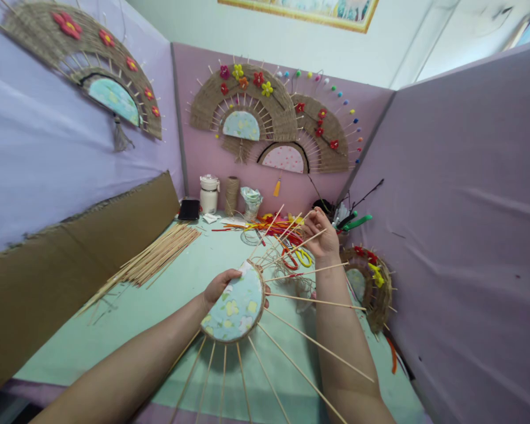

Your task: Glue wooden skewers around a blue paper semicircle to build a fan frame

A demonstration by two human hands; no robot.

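Note:
My left hand [221, 287] grips a half-round fan base [236, 309], its thumb on the pale blue flowered face and its fingertips showing behind the curved rim. Thin bamboo sticks [307, 335] radiate from that rim, some toward the wall, others toward me. Farther out, my right hand [321, 232] is raised, thumb and fingers pinched near the tip of one of the far sticks. Whether a strand of twine is also in that pinch is too small to tell. Loose tan twine [276, 256] lies tangled on the table beyond the fan base.
A pile of bamboo sticks [154, 253] lies left beside a cardboard strip [92, 229]. Yellow-handled scissors [304, 257] and coloured craft stems sit behind the fan. A twine spool [232, 195] and white jar [209, 194] stand at the back. Finished woven fans [203, 115] hang on the partitions.

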